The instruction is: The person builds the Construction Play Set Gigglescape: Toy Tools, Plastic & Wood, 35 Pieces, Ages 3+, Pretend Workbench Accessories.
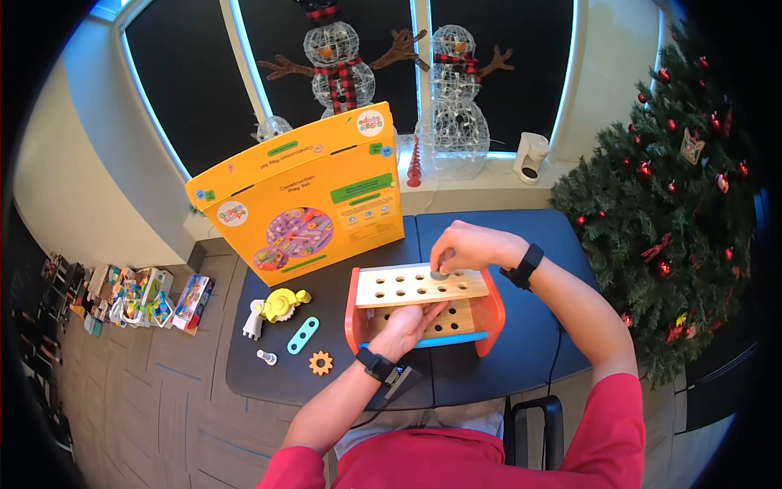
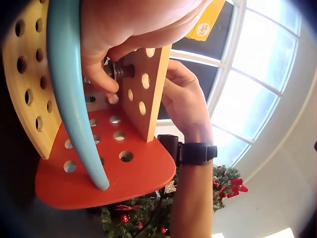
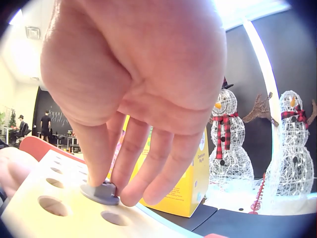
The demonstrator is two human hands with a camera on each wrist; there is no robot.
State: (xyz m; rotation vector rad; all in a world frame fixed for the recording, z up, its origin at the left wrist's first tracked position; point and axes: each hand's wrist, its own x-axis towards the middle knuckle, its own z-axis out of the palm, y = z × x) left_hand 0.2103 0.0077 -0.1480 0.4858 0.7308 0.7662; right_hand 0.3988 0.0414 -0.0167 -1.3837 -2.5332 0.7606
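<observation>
A toy toolbox with red end panels [image 1: 490, 314] and a blue bar [image 2: 74, 99] stands on the table. My right hand [image 1: 472, 247] is over its upper perforated wooden board [image 1: 391, 287]. Between thumb and fingers it pinches the flat head of a grey toy bolt [image 3: 101, 192], which sits against the board's top face. Reaching in below that board, my left hand [image 1: 403, 330] has its fingers curled around the bolt's dark threaded shaft [image 2: 119, 72]. The shaft sticks out of the board's underside, its end partly hidden by the fingers.
Left of the toolbox lie a yellow toy piece [image 1: 281, 305], a teal strip [image 1: 304, 335], an orange gear [image 1: 321, 363] and a small whitish peg [image 1: 266, 357]. Behind stands a big yellow box [image 1: 314, 196]. A decorated tree [image 1: 652, 212] borders the table's right side.
</observation>
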